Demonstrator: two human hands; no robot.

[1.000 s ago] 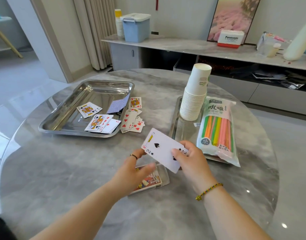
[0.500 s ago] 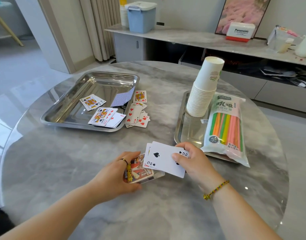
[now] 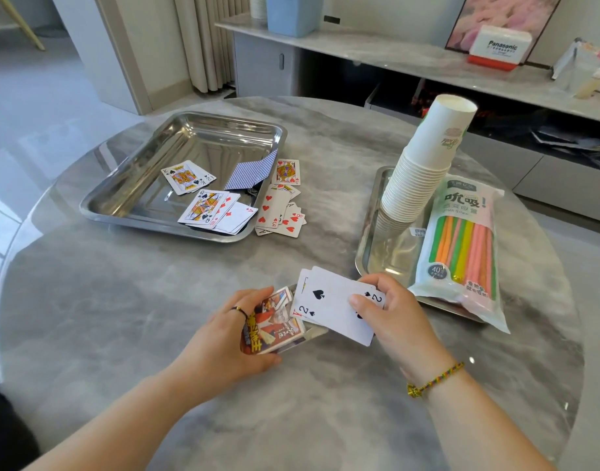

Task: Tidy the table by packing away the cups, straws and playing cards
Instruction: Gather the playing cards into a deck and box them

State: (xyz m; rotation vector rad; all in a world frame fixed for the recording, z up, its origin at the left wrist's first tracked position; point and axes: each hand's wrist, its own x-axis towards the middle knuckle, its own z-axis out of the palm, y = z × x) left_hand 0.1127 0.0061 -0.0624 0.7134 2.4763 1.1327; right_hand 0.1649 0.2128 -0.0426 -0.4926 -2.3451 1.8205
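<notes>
Down at the near side of the table [image 3: 138, 300], the left hand [image 3: 223, 331] curls round a printed card box [image 3: 274, 326], thumb below and fingers over its far side. Just beside it, the right hand [image 3: 390, 311] pinches a small stack of cards [image 3: 332, 300], two of spades uppermost, thumb on the face. The stack's left edge overlaps the box, but I cannot tell whether any card is inside. On the left, a steel tray [image 3: 189, 147] holds several loose cards [image 3: 208, 209], and more cards [image 3: 279, 212] lie on the table at its right rim. On the right, a second tray [image 3: 376, 253] holds a leaning stack of paper cups [image 3: 424, 164] and a sealed pack of straws [image 3: 461, 246].
</notes>
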